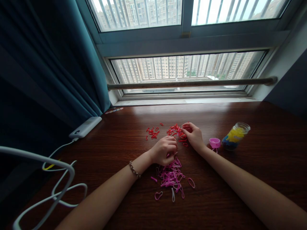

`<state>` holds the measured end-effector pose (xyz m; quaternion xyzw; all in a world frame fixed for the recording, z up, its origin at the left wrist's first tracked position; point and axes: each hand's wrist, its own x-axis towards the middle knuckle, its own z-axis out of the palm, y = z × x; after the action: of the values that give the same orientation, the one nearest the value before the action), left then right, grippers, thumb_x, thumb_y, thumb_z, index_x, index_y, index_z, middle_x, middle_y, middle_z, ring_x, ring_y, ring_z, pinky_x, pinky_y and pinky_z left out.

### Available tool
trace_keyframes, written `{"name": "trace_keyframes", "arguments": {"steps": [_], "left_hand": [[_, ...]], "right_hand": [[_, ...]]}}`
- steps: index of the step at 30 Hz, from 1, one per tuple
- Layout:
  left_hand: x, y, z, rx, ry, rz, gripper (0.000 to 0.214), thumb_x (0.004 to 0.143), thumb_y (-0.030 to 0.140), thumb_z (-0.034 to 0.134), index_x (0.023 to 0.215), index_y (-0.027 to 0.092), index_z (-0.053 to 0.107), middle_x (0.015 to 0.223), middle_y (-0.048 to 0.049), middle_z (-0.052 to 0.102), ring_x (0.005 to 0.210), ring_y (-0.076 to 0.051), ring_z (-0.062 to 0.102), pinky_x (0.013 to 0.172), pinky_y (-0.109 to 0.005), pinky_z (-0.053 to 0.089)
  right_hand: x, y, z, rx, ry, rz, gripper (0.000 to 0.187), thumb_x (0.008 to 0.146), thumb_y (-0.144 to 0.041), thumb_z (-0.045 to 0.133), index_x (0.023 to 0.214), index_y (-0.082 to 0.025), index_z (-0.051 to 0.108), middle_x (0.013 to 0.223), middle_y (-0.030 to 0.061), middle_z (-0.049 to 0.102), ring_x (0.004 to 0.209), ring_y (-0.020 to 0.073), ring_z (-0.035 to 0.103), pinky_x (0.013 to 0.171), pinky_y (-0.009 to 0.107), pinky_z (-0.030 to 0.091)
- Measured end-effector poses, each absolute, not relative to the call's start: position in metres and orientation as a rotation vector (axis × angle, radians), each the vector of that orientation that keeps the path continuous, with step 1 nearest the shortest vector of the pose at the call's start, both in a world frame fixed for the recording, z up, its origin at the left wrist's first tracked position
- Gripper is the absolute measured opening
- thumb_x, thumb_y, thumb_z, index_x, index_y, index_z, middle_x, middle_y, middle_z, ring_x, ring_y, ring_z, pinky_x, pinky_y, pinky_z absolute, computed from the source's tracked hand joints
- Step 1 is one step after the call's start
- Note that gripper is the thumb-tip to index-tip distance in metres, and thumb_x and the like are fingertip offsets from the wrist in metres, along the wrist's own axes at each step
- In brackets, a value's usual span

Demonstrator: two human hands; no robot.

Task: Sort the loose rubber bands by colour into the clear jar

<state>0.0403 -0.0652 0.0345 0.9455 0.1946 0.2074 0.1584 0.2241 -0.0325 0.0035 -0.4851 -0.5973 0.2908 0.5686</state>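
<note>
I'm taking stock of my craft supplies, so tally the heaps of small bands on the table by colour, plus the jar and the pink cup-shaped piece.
Red heaps: 2, the left heap and the right heap
Purple-pink heap: 1
Jar: 1
Pink cup-shaped piece: 1
Total: 5

Left forearm [107,193] and right forearm [242,179] bare, left hand [165,150] and right hand [193,135] bare too, one bracelet [134,169] round left wrist [145,160], dark brown with paler tan patches, knobbly, narrow, beaded or braided unclear, right wrist [202,149] bare.
</note>
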Motion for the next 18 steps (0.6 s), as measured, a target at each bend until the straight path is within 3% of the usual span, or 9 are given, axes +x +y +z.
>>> {"name": "trace_keyframes", "arguments": {"steps": [11,18], "left_hand": [[0.0392,-0.0602,0.0294,2.846,0.532,0.566,0.006,0.062,0.014,0.05,0.057,0.018,0.049,0.067,-0.002,0.056,0.075,-0.016,0.048,0.075,-0.031,0.04],[0.0377,-0.0572,0.0261,2.784,0.766,0.79,0.014,0.073,0.016,0.047,0.059,0.018,0.05,0.068,-0.0032,0.057,0.075,-0.016,0.05,0.076,-0.032,0.042]], "right_hand": [[0.2253,-0.0297,0.0008,-1.163,-1.439,0.663,0.021,0.076,-0.034,0.056,0.078,-0.016,0.066,0.074,0.0054,0.067,0.067,0.0193,0.061,0.063,0.028,0.047],[0.2246,-0.0306,0.0007,-1.161,-1.449,0.657,0.02,0.079,-0.034,0.053,0.078,-0.017,0.063,0.073,0.0048,0.067,0.066,0.0188,0.061,0.061,0.028,0.046]]}}
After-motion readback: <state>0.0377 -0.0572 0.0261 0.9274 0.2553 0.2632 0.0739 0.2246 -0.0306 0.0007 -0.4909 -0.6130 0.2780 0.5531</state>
